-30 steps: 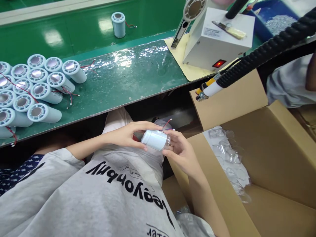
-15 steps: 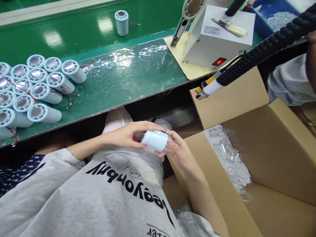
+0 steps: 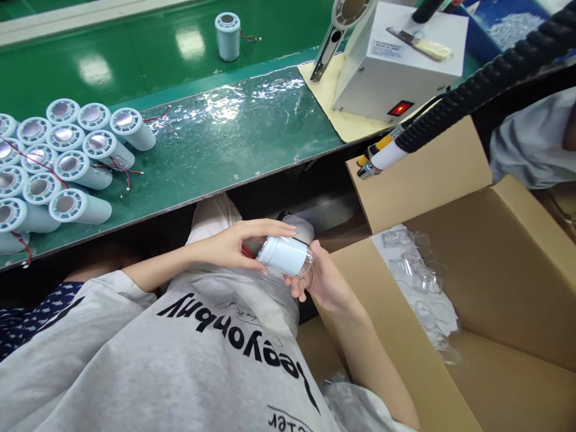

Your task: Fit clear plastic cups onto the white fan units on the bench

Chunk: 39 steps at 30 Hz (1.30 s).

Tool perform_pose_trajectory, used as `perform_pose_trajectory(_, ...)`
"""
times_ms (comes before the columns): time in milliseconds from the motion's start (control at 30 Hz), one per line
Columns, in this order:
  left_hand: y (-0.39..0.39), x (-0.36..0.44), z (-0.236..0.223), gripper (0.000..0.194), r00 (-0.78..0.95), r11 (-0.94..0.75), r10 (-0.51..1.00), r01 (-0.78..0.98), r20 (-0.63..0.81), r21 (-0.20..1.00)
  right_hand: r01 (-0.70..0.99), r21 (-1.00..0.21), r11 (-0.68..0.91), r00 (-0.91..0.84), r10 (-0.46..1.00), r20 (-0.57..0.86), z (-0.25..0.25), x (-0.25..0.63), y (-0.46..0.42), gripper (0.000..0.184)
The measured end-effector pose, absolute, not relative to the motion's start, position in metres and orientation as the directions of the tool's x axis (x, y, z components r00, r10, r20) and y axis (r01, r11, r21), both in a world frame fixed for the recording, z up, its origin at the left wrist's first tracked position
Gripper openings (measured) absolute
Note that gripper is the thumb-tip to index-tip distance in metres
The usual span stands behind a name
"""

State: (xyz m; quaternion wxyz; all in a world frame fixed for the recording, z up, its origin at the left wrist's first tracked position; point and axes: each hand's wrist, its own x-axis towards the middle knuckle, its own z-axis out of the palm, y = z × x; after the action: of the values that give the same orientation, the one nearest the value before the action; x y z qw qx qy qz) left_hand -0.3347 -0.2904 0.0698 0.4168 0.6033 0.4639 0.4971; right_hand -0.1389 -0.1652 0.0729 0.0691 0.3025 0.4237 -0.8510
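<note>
Over my lap, my left hand (image 3: 243,243) grips one end of a light-blue cylinder (image 3: 288,255), with the thumb below and fingers along its top. Red wires show at that end, close to my left palm. A clear plastic sleeve (image 3: 308,261) surrounds the cylinder and juts past its right end. My right hand (image 3: 326,279) closes around that end, palm against the rim and fingers curled beneath; part of its grip is hidden. Similar light-blue cylinders (image 3: 81,206) with red and dark wires stand grouped on the bench at left.
Another light-blue cylinder (image 3: 228,39) stands farther back on the green surface. A white box-shaped device (image 3: 400,66) with a lit red switch sits on the bench (image 3: 202,144). A black corrugated hose (image 3: 472,90) overhangs an open carton (image 3: 508,288) holding clear plastic pieces (image 3: 425,279).
My right hand has shifted slightly at the sleeve's end, its fingers now lower and more of the clear rim showing. My left hand keeps its hold.
</note>
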Motion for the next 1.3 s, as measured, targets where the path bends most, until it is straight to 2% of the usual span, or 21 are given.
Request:
perform_pose_trajectory(133,-0.291,-0.332,0.07,0.066,0.065,-0.237,0.971,0.193,0.229,0.952,0.438,-0.639,-0.632,-0.807,0.037,-0.59,0.069,-0.137,-0.165,0.079)
perform_pose_trajectory(200,-0.291,-0.33,0.074,0.063,0.048,-0.185,0.983,0.216,0.178,0.959,0.473,-0.657,-0.587,-0.801,0.025,-0.598,0.065,-0.133,-0.165,0.084)
perform_pose_trajectory(267,-0.292,-0.329,0.079,0.061,0.017,-0.092,0.996,0.191,0.09,0.977,0.444,-0.769,-0.46,-0.799,0.185,-0.572,0.06,-0.128,-0.166,0.078)
perform_pose_trajectory(300,-0.293,-0.328,0.081,0.063,0.0,-0.044,0.999,0.159,0.045,0.986,0.396,-0.856,-0.332,-0.798,0.337,-0.5,0.058,-0.126,-0.167,0.067)
perform_pose_trajectory(333,-0.293,-0.327,0.082,0.065,-0.014,0.001,1.0,0.117,0.0,0.993,0.331,-0.932,-0.149,-0.796,0.486,-0.361,0.056,-0.123,-0.167,0.053)
perform_pose_trajectory(367,-0.294,-0.327,0.083,0.067,-0.024,0.046,0.999,0.07,-0.045,0.996,0.252,-0.965,0.073,-0.798,0.58,-0.164,0.055,-0.121,-0.166,0.04)
perform_pose_trajectory(400,-0.295,-0.327,0.083,0.069,-0.03,0.084,0.996,0.026,-0.084,0.996,0.16,-0.941,0.297,-0.808,0.588,0.048,0.053,-0.119,-0.165,0.035)
perform_pose_trajectory(433,-0.295,-0.327,0.083,0.071,-0.029,0.117,0.993,-0.01,-0.118,0.993,0.06,-0.875,0.48,-0.822,0.521,0.229,0.052,-0.118,-0.164,0.038)
perform_pose_trajectory(500,-0.296,-0.327,0.082,0.074,-0.002,0.173,0.985,-0.045,-0.173,0.984,-0.11,-0.743,0.66,-0.847,0.329,0.418,0.051,-0.116,-0.16,0.042)
perform_pose_trajectory(533,-0.296,-0.328,0.081,0.076,0.015,0.192,0.981,-0.048,-0.191,0.98,-0.149,-0.726,0.672,-0.854,0.282,0.437,0.051,-0.115,-0.159,0.043)
perform_pose_trajectory(600,-0.295,-0.33,0.082,0.079,0.041,0.191,0.981,-0.037,-0.189,0.981,-0.126,-0.811,0.572,-0.876,0.32,0.362,0.051,-0.114,-0.158,0.045)
perform_pose_trajectory(700,-0.293,-0.333,0.085,0.075,0.086,0.109,0.991,-0.023,-0.107,0.994,-0.022,-0.977,0.212,-0.905,0.411,0.11,0.053,-0.114,-0.161,0.055)
perform_pose_trajectory(767,-0.293,-0.333,0.086,0.071,0.115,0.085,0.99,-0.048,-0.079,0.995,0.031,-0.999,0.028,-0.906,0.423,-0.016,0.054,-0.113,-0.162,0.058)
perform_pose_trajectory(800,-0.293,-0.333,0.086,0.071,0.123,0.097,0.988,-0.07,-0.088,0.993,0.051,-0.999,-0.014,-0.902,0.428,-0.052,0.055,-0.113,-0.163,0.058)
perform_pose_trajectory(967,-0.295,-0.334,0.076,0.079,0.141,0.206,0.973,-0.174,-0.182,0.963,0.114,-0.993,0.003,-0.873,0.479,-0.099,0.057,-0.109,-0.162,0.046)
perform_pose_trajectory(1067,-0.293,-0.332,0.066,0.086,0.182,0.283,0.95,-0.166,-0.253,0.945,0.154,-0.988,-0.008,-0.863,0.486,-0.138,0.055,-0.111,-0.166,0.047)
perform_pose_trajectory(1133,-0.291,-0.328,0.064,0.089,0.186,0.339,0.932,-0.137,-0.312,0.931,0.199,-0.979,-0.034,-0.86,0.474,-0.191,0.053,-0.115,-0.173,0.05)
perform_pose_trajectory(1200,-0.29,-0.327,0.069,0.082,0.146,0.407,0.908,-0.094,-0.392,0.908,0.208,-0.977,-0.055,-0.874,0.438,-0.211,0.05,-0.12,-0.176,0.056)
perform_pose_trajectory(1267,-0.291,-0.34,0.077,0.073,0.063,0.465,0.883,0.008,-0.464,0.885,0.204,-0.979,-0.024,-0.895,0.401,-0.196,0.044,-0.118,-0.165,0.06)
perform_pose_trajectory(1300,-0.29,-0.352,0.081,0.071,0.0,0.47,0.881,0.1,-0.473,0.877,0.226,-0.974,0.028,-0.88,0.435,-0.191,0.041,-0.112,-0.153,0.057)
